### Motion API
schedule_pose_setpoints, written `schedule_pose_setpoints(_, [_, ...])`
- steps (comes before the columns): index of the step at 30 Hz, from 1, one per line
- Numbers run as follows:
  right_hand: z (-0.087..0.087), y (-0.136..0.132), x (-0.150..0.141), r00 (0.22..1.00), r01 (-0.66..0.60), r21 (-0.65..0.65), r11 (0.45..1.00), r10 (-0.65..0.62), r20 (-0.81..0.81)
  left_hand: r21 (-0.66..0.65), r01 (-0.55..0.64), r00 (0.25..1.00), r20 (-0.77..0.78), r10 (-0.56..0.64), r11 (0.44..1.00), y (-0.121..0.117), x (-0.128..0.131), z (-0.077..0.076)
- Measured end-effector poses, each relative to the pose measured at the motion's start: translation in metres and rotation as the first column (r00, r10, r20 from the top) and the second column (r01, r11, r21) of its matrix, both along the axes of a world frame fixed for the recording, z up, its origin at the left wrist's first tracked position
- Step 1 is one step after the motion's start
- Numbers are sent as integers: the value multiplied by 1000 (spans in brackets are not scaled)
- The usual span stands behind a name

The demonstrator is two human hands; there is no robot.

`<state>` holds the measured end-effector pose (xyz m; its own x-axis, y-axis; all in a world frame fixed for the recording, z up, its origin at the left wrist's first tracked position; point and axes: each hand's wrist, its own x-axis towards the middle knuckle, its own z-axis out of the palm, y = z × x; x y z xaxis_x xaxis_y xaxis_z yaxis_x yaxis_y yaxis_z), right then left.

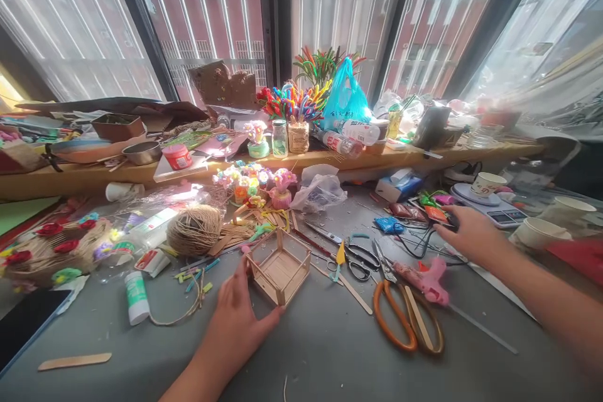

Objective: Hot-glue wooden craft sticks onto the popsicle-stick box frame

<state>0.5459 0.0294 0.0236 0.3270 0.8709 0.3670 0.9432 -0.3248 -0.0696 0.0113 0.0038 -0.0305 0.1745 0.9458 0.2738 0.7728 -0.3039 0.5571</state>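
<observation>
My left hand point(242, 314) is closed around the near-left side of a small wooden craft-stick box point(282, 267) with corner posts and thin side rails. Thumb and fingers press against its outside while it rests on the grey table. At the right, my right hand point(475, 235) is stretched out past the glue gun, its fingers closed about a small black object point(453, 221) beside a dark cord; its kind cannot be made out. Between the hands lie a pink glue gun point(431, 281) with a glue stick, large orange-handled scissors point(394, 320) and smaller black scissors point(360, 262).
A ball of twine point(194, 230), a glue stick tube point(136, 298) and several loose craft sticks lie to the left. A kitchen scale point(506, 210) bearing a paper cup point(488, 183) stands at back right. Along the window, a crowded ledge point(226, 166) holds jars, bottles and pipe cleaners.
</observation>
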Motion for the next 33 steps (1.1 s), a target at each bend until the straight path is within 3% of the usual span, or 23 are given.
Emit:
schedule_pose_setpoints(3, [0,-22,-79,933,-348,-76,934,338,-123,-1,9,1000,2,-9,1000,0,0,-2])
schedule_pose_setpoints(5, [-4,-33,-126,870,-476,-119,871,446,-210,3,11,1000,-2,-11,1000,0,0,-3])
schedule_pose_setpoints(8, [-10,-34,-175,864,-465,-174,868,403,-301,17,12,1000,-23,-11,1000,0,1,-4])
schedule_pose_setpoints(11, [-13,-26,-206,878,-429,-254,867,333,-344,32,26,998,-61,-24,999,0,2,1])
schedule_pose_setpoints(17, [-13,-31,-260,861,-480,-373,794,344,-375,21,39,996,-87,-37,999,-2,5,10])
schedule_pose_setpoints(20, [-15,-35,-273,845,-508,-358,783,374,-382,15,29,995,-91,-28,999,-3,4,9])
schedule_pose_setpoints(24, [-13,-32,-265,851,-477,-289,830,353,-389,4,27,995,-97,-27,1000,-3,3,6])
schedule_pose_setpoints(28, [-12,-32,-246,890,-369,-285,885,248,-383,15,24,995,-98,-22,1000,-2,3,6])
schedule_pose_setpoints(33, [-21,-38,-236,906,-302,-346,888,154,-395,-8,16,997,-79,-16,1000,-5,7,9])
